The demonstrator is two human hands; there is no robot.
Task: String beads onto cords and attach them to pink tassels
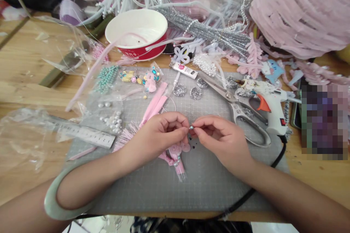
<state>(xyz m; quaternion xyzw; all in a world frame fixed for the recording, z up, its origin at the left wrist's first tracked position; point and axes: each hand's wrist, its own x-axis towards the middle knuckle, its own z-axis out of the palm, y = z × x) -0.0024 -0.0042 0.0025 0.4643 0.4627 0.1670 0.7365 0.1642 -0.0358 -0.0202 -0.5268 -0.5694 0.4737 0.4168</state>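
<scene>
Over the grey cutting mat [218, 185], my two hands meet with their fingertips pinched. A small pale teal bead [191, 127] shows between them. My left hand [166, 129], on an arm wearing a pale green bangle [51, 196], is closed on the bead's left side. From the right, my right hand [218, 136] pinches at the same bead between thumb and forefinger. Below the fingers lies a pink craft piece [175, 153] with small beads and a tassel-like end, partly hidden by my left hand. Pink ribbon strips [154, 103] stretch out behind that hand.
Large scissors [237, 105] and a white glue gun [273, 109] lie at right, its black cable [246, 196] crossing the mat. A metal ruler [84, 133], white beads [113, 120] and teal beads [106, 78] lie left. A red-and-white bowl [144, 49] and pipe cleaners [205, 27] fill the back.
</scene>
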